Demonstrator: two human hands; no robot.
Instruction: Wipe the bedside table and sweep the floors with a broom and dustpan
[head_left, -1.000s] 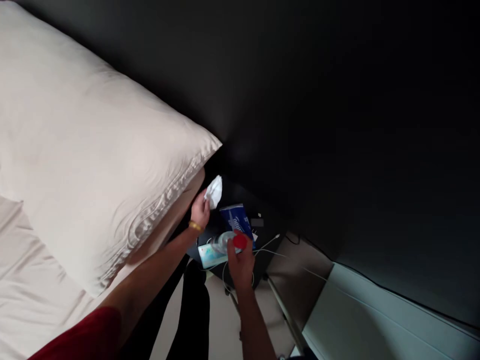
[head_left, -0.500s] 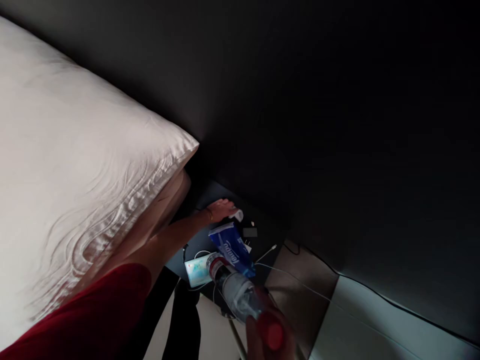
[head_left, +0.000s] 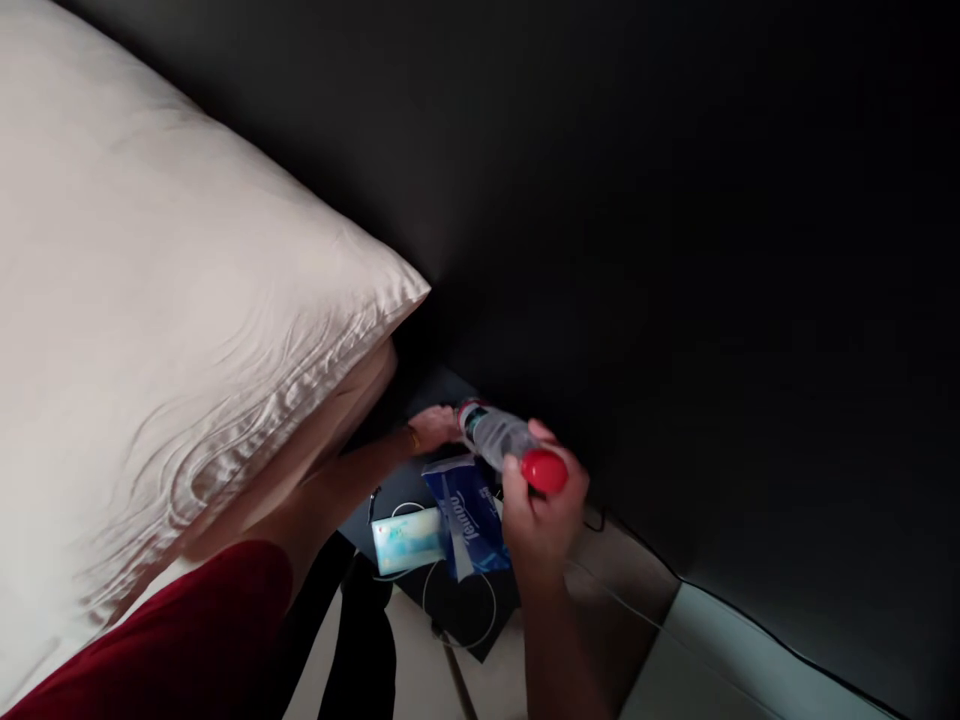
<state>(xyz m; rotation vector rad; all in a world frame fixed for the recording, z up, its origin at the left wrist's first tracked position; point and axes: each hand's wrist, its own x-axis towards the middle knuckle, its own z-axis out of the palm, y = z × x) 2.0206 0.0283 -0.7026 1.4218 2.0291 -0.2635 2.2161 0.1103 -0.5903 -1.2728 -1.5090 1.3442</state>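
My right hand [head_left: 538, 520] is wrapped round the neck of a clear plastic bottle [head_left: 499, 437] with a red cap [head_left: 544, 470], holding it tilted over the dark bedside table [head_left: 469, 600]. My left hand [head_left: 433, 428] reaches flat onto the far part of that table, just behind the bottle's base; the white tissue it had is hidden. A blue tissue pack [head_left: 465, 512] and a pale green packet [head_left: 409, 538] lie on the table below the bottle.
A large white pillow [head_left: 172, 320] on the bed fills the left. A dark wall rises behind the table. White cables [head_left: 461, 605] loop over the table's front edge. Tiled floor and a pale panel [head_left: 720, 650] lie at the lower right.
My right hand lifted the bottle off the table, swung it toward me, then back over the table. My left hand brought the crumpled tissue down onto the table's far side.
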